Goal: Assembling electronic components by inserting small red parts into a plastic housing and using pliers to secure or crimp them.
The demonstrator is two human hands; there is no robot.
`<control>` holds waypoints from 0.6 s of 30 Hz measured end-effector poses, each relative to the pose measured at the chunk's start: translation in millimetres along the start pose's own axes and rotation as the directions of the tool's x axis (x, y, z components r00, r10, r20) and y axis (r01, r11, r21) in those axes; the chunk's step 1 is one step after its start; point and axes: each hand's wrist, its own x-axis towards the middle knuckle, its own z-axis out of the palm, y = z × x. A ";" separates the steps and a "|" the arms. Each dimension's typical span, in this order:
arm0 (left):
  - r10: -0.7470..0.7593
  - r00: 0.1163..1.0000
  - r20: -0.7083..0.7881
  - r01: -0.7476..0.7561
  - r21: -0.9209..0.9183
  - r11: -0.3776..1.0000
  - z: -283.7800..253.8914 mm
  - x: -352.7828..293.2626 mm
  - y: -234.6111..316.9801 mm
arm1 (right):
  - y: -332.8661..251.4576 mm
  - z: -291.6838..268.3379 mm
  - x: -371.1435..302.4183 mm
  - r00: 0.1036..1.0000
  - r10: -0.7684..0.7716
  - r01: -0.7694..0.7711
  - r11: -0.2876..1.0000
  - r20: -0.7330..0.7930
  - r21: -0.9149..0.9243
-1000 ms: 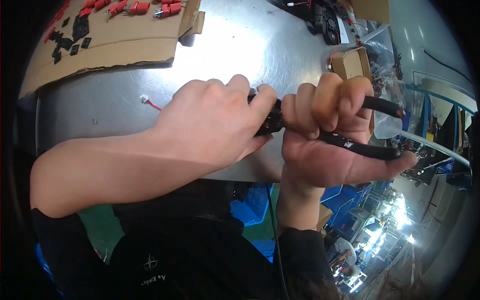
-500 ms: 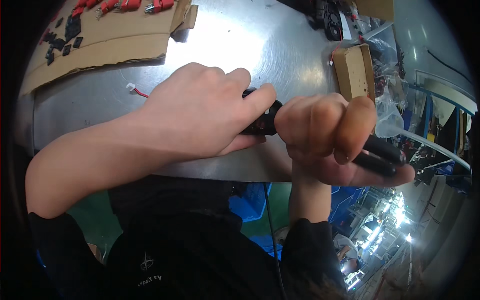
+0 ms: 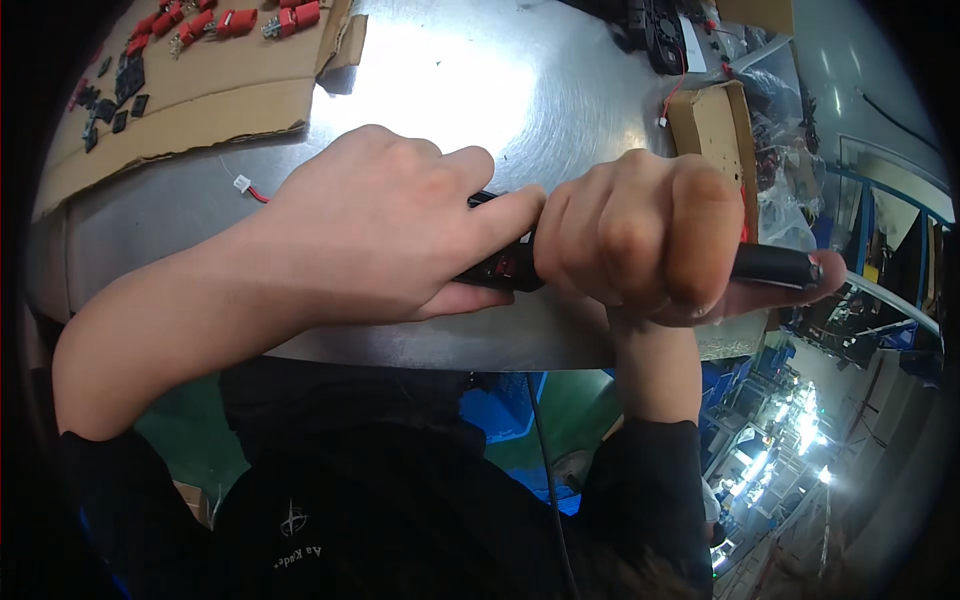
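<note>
Over the metal bench (image 3: pixel 330 340), my left hand (image 3: pixel 385 215) is closed around a black part (image 3: pixel 508 266) with a little red showing in it; most of it is hidden by my fingers. A short red wire ending in a white connector (image 3: pixel 242 184) sticks out past the far side of that hand. My right hand (image 3: pixel 635 235) is wrapped tightly round a pair of pliers (image 3: pixel 778 266), whose black handle ends jut out to the right. Its fist presses close against the black part. The pliers' jaws are hidden, so what they grip cannot be seen.
Far left lies a cardboard sheet (image 3: pixel 225 95) with red parts (image 3: pixel 237 22) and small black pieces (image 3: pixel 128 78). At the back right is a black fan (image 3: pixel 665 38). A narrow cardboard box (image 3: pixel 708 122) and plastic bags (image 3: pixel 785 215) line the right. Below sits a blue bin (image 3: pixel 500 410).
The pliers' two handles, apart before, now look squeezed together in my right fist. That hand has turned and risen slightly. My left hand has shifted a little left with the black part.
</note>
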 end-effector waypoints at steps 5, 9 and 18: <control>0.010 0.995 0.097 -0.006 -0.037 0.999 -6.7 4.1 -3.2 | 2.7 -4.6 13.2 0.997 0.020 -0.025 0.998 0.075 0.059; 0.027 0.996 0.079 -0.023 -0.059 0.998 -3.3 4.4 -8.2 | 6.4 -16.6 20.3 0.978 0.056 -0.075 0.993 0.201 0.091; 0.079 0.996 0.037 -0.077 -0.050 0.996 -3.2 0.7 -4.4 | 0.1 -7.4 13.0 0.982 0.067 -0.098 0.980 0.177 0.172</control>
